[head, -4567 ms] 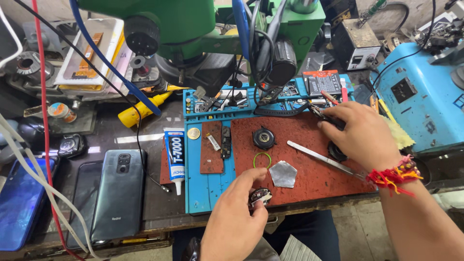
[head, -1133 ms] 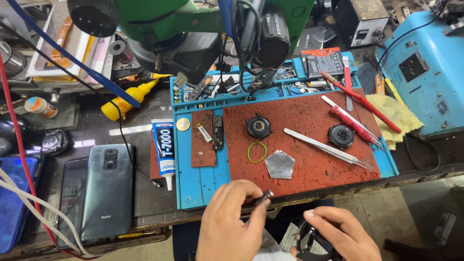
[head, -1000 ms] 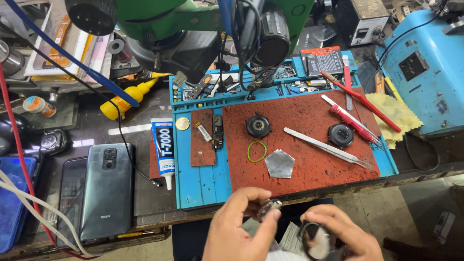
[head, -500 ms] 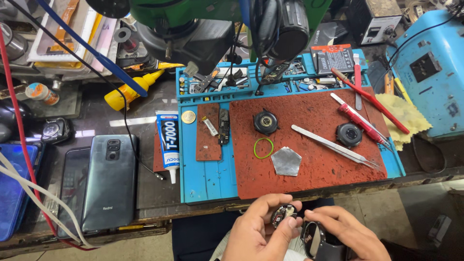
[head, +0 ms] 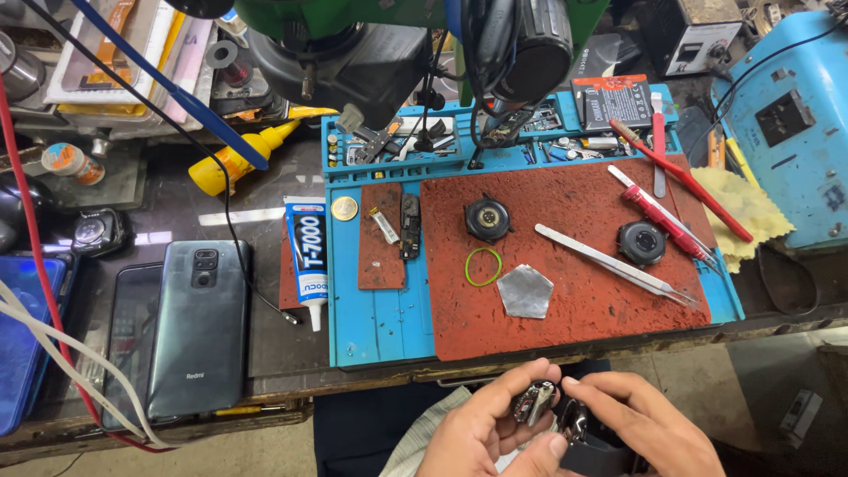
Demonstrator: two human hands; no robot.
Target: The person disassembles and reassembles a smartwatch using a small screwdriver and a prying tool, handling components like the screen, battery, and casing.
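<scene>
Below the bench's front edge, my left hand (head: 486, 428) pinches a small round metal watch part (head: 534, 403) between thumb and fingers. My right hand (head: 649, 424) is right beside it, holding a dark watch body with a strap (head: 590, 446); its fingertips touch the same part. Both hands are close together over my lap. On the red mat (head: 565, 256) lie metal tweezers (head: 614, 265), a round black watch piece (head: 488, 218), a second round piece (head: 640, 242), a green rubber ring (head: 483, 266) and a grey pentagon-shaped pick (head: 525, 291).
A blue work tray (head: 371, 318) holds the mat, a small brown pad and a coin. A glue tube (head: 308, 256) and a grey phone (head: 196, 327) lie to the left. Red-handled tools (head: 671, 225) lie at right, a green microscope (head: 389, 44) stands behind, and cables hang at left.
My right hand left the mat's far right and came down to my lap. Both hands moved together and now hold the watch parts against each other. The view shifted slightly.
</scene>
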